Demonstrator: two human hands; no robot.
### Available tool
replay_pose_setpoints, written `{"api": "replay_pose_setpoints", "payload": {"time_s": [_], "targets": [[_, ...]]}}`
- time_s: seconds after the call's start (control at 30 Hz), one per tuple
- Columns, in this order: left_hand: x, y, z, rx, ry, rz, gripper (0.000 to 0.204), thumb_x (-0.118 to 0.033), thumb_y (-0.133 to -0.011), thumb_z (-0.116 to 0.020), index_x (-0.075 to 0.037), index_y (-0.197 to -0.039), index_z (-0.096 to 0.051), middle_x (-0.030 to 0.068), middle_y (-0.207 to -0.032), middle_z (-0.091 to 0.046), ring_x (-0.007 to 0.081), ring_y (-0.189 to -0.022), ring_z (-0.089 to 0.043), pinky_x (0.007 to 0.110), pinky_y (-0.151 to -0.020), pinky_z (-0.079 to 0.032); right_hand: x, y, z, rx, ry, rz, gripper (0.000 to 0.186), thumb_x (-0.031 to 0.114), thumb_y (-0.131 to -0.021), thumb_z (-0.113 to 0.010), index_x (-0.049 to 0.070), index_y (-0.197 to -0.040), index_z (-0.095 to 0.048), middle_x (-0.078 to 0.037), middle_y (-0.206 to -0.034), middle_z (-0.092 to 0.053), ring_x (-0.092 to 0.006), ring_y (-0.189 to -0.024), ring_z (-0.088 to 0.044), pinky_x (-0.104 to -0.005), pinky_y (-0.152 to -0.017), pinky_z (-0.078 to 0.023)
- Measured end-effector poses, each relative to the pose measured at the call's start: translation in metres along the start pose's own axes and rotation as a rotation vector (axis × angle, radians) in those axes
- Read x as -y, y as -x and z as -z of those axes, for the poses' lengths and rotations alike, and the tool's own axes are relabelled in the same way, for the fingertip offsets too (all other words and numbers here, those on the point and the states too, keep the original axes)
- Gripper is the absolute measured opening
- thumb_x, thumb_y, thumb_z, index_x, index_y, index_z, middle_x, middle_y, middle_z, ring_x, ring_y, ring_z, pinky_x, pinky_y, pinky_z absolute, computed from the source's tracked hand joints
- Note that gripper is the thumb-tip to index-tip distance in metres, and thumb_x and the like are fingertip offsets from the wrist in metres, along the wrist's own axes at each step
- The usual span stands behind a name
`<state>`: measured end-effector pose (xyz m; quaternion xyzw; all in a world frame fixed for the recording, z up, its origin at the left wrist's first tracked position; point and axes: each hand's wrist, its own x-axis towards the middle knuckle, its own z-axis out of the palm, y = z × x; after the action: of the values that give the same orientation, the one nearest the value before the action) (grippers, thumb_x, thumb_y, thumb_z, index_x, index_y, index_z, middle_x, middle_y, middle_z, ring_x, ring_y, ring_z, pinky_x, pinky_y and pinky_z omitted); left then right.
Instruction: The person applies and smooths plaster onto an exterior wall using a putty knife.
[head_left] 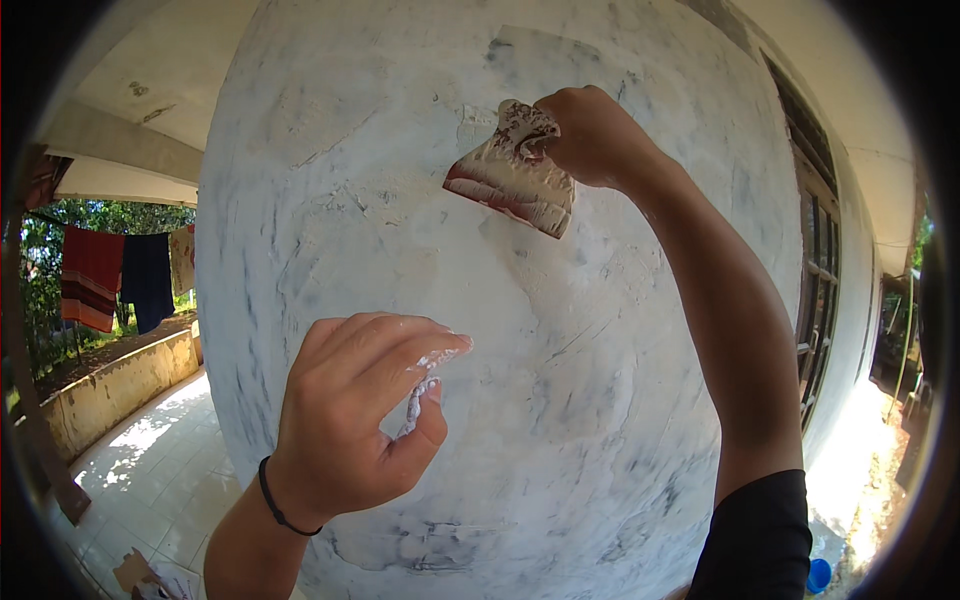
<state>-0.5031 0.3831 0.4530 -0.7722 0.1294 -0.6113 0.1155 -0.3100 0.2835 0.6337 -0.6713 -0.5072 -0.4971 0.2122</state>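
A putty-smeared scraper (510, 185) with a wide, reddish blade is in my right hand (590, 135), whose fingers are wrapped round its handle. The blade lies on or very near a white wall (380, 250) marked with uneven plaster patches and dark streaks, high in the head view. Lower and to the left, my left hand (355, 400) is raised in front of the wall, its fingers curved with a gap between thumb and fingertips. White paste coats those fingertips, and I see nothing else held in them.
Cloths hang on a line (92, 275) at the left, above a low stained wall (120, 390) and a tiled floor (160, 470). Cardboard (135, 570) lies at lower left. A barred window (815, 280) is to the right, with a blue bucket (818, 575) at lower right.
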Motion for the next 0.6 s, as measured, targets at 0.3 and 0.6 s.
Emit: {"api": "replay_pose_setpoints", "payload": {"time_s": [0.3,0.6], "targets": [[0.003,-0.001,0.001,-0.070,-0.039,-0.005,0.026,0.000,-0.065,-0.055,-0.004,-0.088,-0.065,0.0076,-0.089,-0.066,0.0221,-0.080,-0.061,0.032,-0.071,-0.041,-0.004,-0.024,0.046,-0.230,0.118,0.074,0.035,0.013,-0.074,-0.066,0.002,-0.107,-0.062,-0.022,-0.091,-0.065,-0.0340,-0.082,-0.064,-0.0399,-0.072,-0.051],[0.003,-0.007,0.004,-0.067,-0.032,-0.022,0.023,0.000,-0.068,-0.050,0.001,-0.087,-0.064,0.0137,-0.090,-0.065,0.0263,-0.081,-0.062,0.032,-0.074,-0.045,0.002,0.017,-0.046,-0.380,0.228,0.275,0.007,0.003,-0.075,-0.055,0.003,-0.078,-0.061,-0.014,-0.074,-0.064,-0.0306,-0.071,-0.065,-0.0402,-0.063,-0.053]]}}
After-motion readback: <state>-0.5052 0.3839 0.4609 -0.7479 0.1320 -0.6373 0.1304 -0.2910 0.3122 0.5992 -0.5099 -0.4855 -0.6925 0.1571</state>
